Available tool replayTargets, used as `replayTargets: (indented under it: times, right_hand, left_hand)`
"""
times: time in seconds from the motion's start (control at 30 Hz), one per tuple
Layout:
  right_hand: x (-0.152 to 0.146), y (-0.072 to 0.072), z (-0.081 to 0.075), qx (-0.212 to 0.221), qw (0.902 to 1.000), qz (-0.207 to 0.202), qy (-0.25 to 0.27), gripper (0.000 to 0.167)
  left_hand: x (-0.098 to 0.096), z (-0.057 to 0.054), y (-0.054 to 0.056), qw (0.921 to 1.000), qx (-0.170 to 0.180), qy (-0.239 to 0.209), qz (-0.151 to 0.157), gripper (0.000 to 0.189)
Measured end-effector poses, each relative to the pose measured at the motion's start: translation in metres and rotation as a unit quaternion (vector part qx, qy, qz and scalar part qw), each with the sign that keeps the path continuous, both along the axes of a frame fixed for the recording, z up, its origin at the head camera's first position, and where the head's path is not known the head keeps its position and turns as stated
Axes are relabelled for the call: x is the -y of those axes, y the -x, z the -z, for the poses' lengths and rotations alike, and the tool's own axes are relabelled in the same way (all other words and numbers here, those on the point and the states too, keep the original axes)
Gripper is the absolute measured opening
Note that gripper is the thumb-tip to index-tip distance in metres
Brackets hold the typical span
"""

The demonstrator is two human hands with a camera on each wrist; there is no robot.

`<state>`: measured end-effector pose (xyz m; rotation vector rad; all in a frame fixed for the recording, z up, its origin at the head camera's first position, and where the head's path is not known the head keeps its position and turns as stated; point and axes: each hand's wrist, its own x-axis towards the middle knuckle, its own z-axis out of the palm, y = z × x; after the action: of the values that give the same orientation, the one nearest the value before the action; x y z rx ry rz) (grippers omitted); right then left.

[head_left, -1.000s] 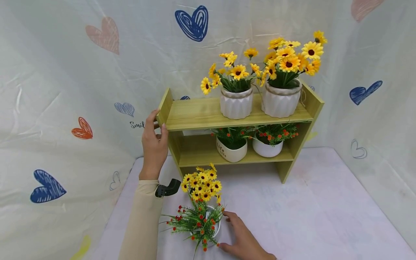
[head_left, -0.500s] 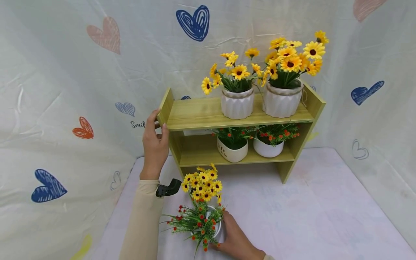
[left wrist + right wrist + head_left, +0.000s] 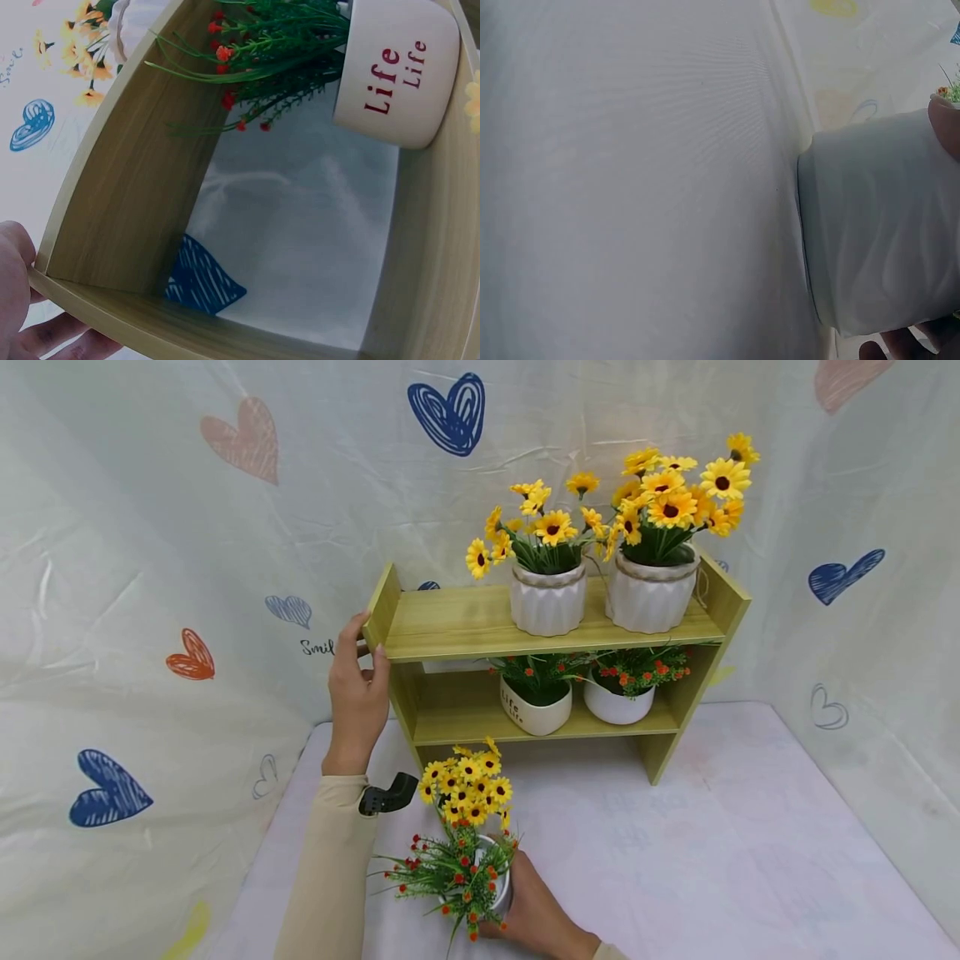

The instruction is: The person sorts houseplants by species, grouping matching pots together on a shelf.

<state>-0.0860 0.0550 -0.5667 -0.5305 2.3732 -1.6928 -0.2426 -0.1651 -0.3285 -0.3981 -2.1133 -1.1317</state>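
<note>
My left hand (image 3: 358, 697) grips the upper left side panel of a two-tier wooden shelf (image 3: 450, 618); in the left wrist view its thumb and fingers (image 3: 56, 334) lie either side of the board's edge. Low in the head view, my right hand (image 3: 536, 902) holds a white flowerpot (image 3: 501, 893) from its right side. Green grassy leaves and small red flowers (image 3: 461, 877) spill over that pot's left. The right wrist view shows the pot's wavy wall (image 3: 885, 225) between thumb and fingers, its base at the white cloth. Just behind stand yellow daisies (image 3: 467, 783), their pot mostly hidden.
Two ribbed white pots (image 3: 547, 602) of yellow daisies stand on the top tier, towards the right. Below them, a "Life" pot (image 3: 536, 714) and a plain white pot (image 3: 618, 703) hold red-flowered plants. A heart-printed curtain (image 3: 150, 568) surrounds the table (image 3: 750, 843).
My right hand has moved left and closed round the white flowerpot, its fingers now partly hidden behind it. The left hand stays on the shelf's side panel.
</note>
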Motion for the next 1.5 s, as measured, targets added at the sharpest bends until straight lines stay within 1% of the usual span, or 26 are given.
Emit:
replayTargets:
  times: [0.13,0.3,0.4,0.53,0.67,0.8,0.93,1.03,1.1,1.17,1.23,1.27,1.4,1.5]
  right_hand:
    - [0.000,0.002,0.000,0.008,1.0000,0.000,0.004,0.107]
    - [-0.001,0.003,0.001,0.007,0.9997,-0.004,0.025,0.102]
    - [-0.002,0.003,0.003,0.015,0.9991,-0.007,0.039,0.099]
    - [-0.005,0.001,0.005,0.032,0.9970,-0.019,0.068,0.094]
    - [-0.010,-0.004,0.007,0.051,0.9932,-0.030,0.101,0.087]
    - [-0.017,-0.011,0.007,0.080,0.9858,-0.042,0.142,0.080]
    - [-0.025,-0.019,0.005,0.130,0.9714,-0.047,0.193,0.071]
    - [-0.029,-0.024,0.002,0.168,0.9576,-0.044,0.230,0.070]
    - [-0.032,-0.029,0.000,0.175,0.9595,-0.025,0.219,0.073]
    - [-0.034,-0.034,-0.002,0.174,0.9639,-0.005,0.202,0.078]
    - [-0.036,-0.038,-0.004,0.180,0.9646,0.010,0.192,0.083]
    - [-0.037,-0.040,-0.005,0.177,0.9671,0.020,0.182,0.086]
    - [-0.039,-0.042,-0.008,0.207,0.9559,0.022,0.208,0.088]
    - [-0.042,-0.044,-0.012,0.213,0.9569,0.029,0.195,0.087]
  left_hand:
    - [0.001,0.000,0.000,1.0000,-0.001,0.000,-0.002,0.047]
    - [0.000,0.001,0.000,1.0000,0.001,-0.002,0.000,0.047]
    - [0.000,0.001,0.000,1.0000,0.000,-0.003,0.002,0.047]
    - [0.000,0.001,0.000,1.0000,-0.003,-0.002,0.002,0.047]
    - [0.000,0.001,0.000,1.0000,-0.003,0.000,0.002,0.047]
    - [0.000,0.001,0.000,1.0000,-0.003,0.001,0.003,0.048]
    - [0.001,0.001,0.001,1.0000,-0.004,0.000,0.004,0.048]
    - [0.001,0.002,0.001,1.0000,-0.002,0.000,0.004,0.048]
    - [0.001,0.001,0.001,1.0000,-0.002,0.001,0.003,0.048]
    - [0.001,0.001,0.001,1.0000,-0.001,0.001,0.003,0.048]
    - [0.001,0.001,0.000,1.0000,-0.002,0.002,0.003,0.047]
    - [0.001,0.001,0.000,1.0000,-0.002,0.002,0.003,0.047]
    - [0.000,0.000,0.000,1.0000,-0.003,0.003,0.002,0.047]
    - [0.000,0.000,0.000,1.0000,-0.006,0.005,0.002,0.047]
